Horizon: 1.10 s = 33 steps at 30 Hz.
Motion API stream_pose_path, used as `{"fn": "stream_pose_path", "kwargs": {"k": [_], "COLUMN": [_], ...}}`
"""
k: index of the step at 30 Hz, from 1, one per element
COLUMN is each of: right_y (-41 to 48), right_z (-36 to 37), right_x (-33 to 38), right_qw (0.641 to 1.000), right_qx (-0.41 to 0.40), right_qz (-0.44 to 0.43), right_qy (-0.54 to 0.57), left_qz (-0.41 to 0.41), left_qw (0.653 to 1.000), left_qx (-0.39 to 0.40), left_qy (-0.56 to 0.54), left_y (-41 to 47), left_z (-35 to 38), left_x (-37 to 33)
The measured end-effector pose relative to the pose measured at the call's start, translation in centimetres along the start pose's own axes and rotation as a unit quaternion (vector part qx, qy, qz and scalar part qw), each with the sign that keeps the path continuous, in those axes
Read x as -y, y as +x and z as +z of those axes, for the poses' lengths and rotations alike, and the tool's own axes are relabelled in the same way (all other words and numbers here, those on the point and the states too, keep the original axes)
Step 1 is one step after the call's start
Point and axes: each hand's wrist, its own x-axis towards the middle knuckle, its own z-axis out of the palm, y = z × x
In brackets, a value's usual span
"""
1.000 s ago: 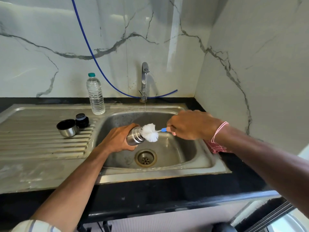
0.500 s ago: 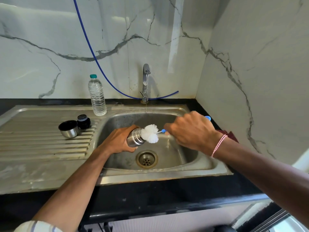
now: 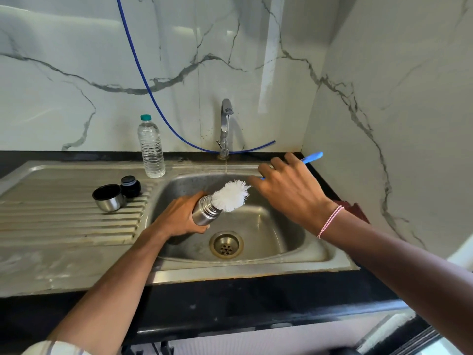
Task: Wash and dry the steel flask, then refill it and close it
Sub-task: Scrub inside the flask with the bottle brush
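Observation:
My left hand (image 3: 180,215) grips the steel flask (image 3: 204,211) over the sink basin (image 3: 286,242), its open neck tilted up and to the right. A bottle brush (image 3: 231,195) with white bristles sits at the flask's mouth, most of the bristle head outside it. My right hand (image 3: 289,190) holds the brush's blue handle, whose end (image 3: 312,158) sticks out past my fingers. The flask's steel cup (image 3: 108,201) and black stopper (image 3: 131,187) stand on the drainboard to the left.
A thin stream runs from the tap (image 3: 225,124) at the back of the sink. A clear water bottle (image 3: 151,148) with a teal cap stands on the drainboard (image 3: 64,221). A blue hose (image 3: 143,80) hangs along the marble wall. A dark red cloth (image 3: 354,210) lies right of the sink.
My right hand has pulled back and up to the right, drawing the brush head further out of the flask's neck. The blue handle end now shows beyond my fingers.

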Motion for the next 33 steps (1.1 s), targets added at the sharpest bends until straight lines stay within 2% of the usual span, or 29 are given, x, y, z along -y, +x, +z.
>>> {"fn": "stream_pose_path", "kwargs": {"k": [7,13,21,33], "right_y": [-0.2,0.8,1.5,3.0], "right_z": [-0.2,-1.3,0.1,1.2], "right_x": [-1.8,-3.1,-2.5,-3.1], "right_qw": [0.997,0.988,0.999,0.999], "right_qx": [0.053,0.132,0.039,0.016], "right_qz": [-0.06,-0.019,0.001,-0.013], "right_qy": [0.023,0.082,0.022,0.035], "left_qz": [-0.014,-0.022,-0.053,-0.072], "left_qw": [1.0,1.0,0.998,0.997], "left_qx": [0.011,0.001,0.002,0.004], "left_qy": [0.001,0.011,0.017,0.008], "left_y": [0.2,0.2,0.0,0.0], "left_z": [0.0,0.0,0.0,-0.1], "left_x": [0.2,-0.2,-0.2,-0.1]}}
